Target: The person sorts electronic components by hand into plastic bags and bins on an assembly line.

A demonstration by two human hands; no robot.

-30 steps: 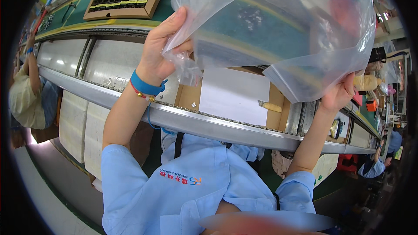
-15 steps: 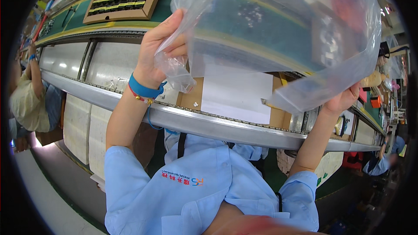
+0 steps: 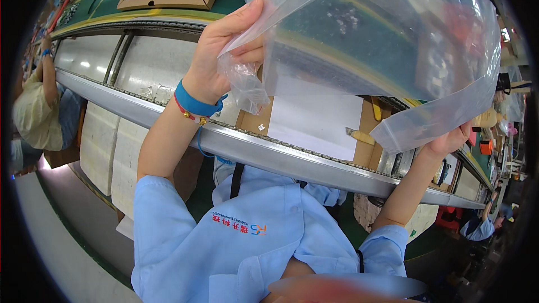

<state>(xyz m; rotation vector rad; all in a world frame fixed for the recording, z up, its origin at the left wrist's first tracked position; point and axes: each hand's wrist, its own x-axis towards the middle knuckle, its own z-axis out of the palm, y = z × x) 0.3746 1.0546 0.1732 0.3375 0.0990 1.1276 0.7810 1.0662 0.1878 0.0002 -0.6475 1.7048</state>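
Observation:
A large clear plastic bag (image 3: 348, 50) is spread between my two hands above the bench. My left hand (image 3: 230, 50), with a blue band round its wrist, pinches the bag's left edge; a crumpled end hangs below its fingers. On the other side, my right hand (image 3: 449, 139) grips the bag's lower right edge, its fingers partly hidden by the plastic. Under the bag lies a cardboard tray (image 3: 251, 121) with a white sheet of paper (image 3: 311, 129) in it. A yellow-handled cutter (image 3: 360, 136) rests at the sheet's right edge.
A metal rail (image 3: 269, 148) runs along the bench's near side. On the green bench top at the far left stands a cardboard box (image 3: 168, 1) of black and yellow parts. Another person (image 3: 42, 106) works at the left, and one (image 3: 480, 227) sits far right.
Both hands still hold the bag. My left hand and the bag have shifted slightly right and up in view. More of the yellow-handled cutter shows below the bag.

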